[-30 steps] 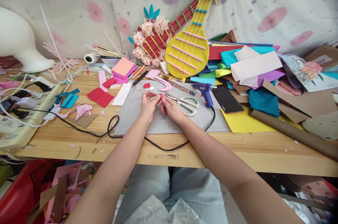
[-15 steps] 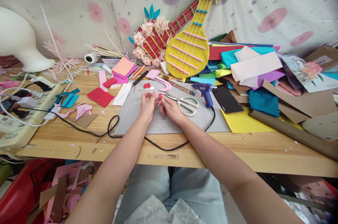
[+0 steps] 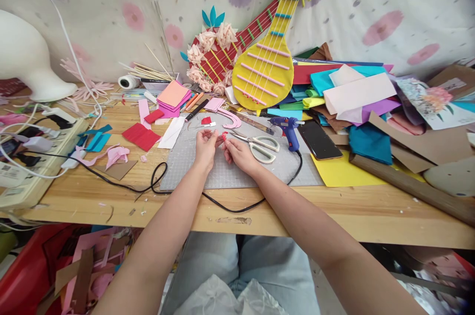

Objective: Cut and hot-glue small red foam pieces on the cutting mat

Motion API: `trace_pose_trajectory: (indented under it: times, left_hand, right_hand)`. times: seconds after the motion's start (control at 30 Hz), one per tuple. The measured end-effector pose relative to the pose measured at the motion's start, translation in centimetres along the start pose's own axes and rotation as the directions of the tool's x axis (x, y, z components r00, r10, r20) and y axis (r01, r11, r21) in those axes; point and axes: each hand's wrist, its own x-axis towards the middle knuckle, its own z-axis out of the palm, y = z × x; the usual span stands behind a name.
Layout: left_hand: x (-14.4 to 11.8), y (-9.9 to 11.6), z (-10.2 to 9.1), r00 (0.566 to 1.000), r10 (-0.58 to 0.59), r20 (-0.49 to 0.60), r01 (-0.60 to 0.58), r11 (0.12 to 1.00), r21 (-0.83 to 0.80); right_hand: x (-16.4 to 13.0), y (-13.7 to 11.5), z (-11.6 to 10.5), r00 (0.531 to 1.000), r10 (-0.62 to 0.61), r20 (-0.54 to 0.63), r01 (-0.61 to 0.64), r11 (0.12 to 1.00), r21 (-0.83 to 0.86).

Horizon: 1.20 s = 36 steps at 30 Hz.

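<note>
Between my fingertips, over the grey cutting mat [image 3: 189, 171], is a small red piece of crepe paper [image 3: 224, 135]. My right hand [image 3: 237, 151] pinches it from the right. My left hand [image 3: 206, 146] is closed close against its left side, fingers bent; what exactly they grip is too small to make out. Just right of my hands lie scissors [image 3: 262, 149] with pale handles. Beyond my fingers are a red scrap [image 3: 206, 120] and a curved pink paper strip [image 3: 233, 118] on the mat.
A blue glue gun [image 3: 290, 131] stands right of the scissors, its black cord [image 3: 237, 210] looping across the table front. Beside it lies a phone [image 3: 319, 140]. Paper sheets [image 3: 359, 89] pile up on the right. A yellow paper lute [image 3: 264, 75] leans at the back; a power strip [image 3: 33, 171] sits left.
My left hand has shifted slightly left, and its fingers have moved a little on the red piece. My right hand stays nearly in place, still pinching.
</note>
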Motion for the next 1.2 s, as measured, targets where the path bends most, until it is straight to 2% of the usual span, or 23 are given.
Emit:
trace_pose_trajectory:
  times: [0.13,0.27,0.47,0.63,0.77,0.97,1.2]
  left_hand:
    - [-0.14,0.22,0.06,0.999,0.008,0.040,-0.009,0.999,0.035]
    - [-0.30,0.35,-0.02,0.999,0.035,0.035,-0.038,0.995,0.097]
    - [-0.40,0.48,-0.03,0.995,0.025,0.094,-0.032,0.997,0.073]
    - [-0.18,0.48,-0.15,0.998,0.003,0.063,-0.006,0.999,0.037]
    - [0.00,0.40,-0.27,0.998,0.027,0.049,-0.029,0.999,0.040]
    - [0.16,0.08,-0.46,0.986,0.021,0.164,-0.059,0.970,0.236]
    - [0.05,0.03,-0.33,0.994,0.027,0.106,-0.055,0.961,0.270]
  right_hand:
    - [-0.02,-0.08,-0.02,1.000,0.002,-0.001,-0.002,0.999,0.032]
    - [0.04,-0.08,-0.05,1.000,0.008,0.006,-0.008,0.999,0.042]
    - [0.07,-0.11,-0.19,1.000,0.030,-0.003,-0.030,0.998,0.063]
    - [0.02,-0.11,-0.31,1.000,0.024,-0.004,-0.024,0.997,0.079]
    - [0.03,-0.02,-0.34,1.000,0.020,-0.002,-0.020,0.995,0.103]
    - [-0.07,-0.18,-0.47,1.000,0.017,-0.002,-0.017,0.994,0.111]
    - [-0.26,-0.49,-0.61,1.000,0.021,-0.009,-0.020,0.996,0.084]
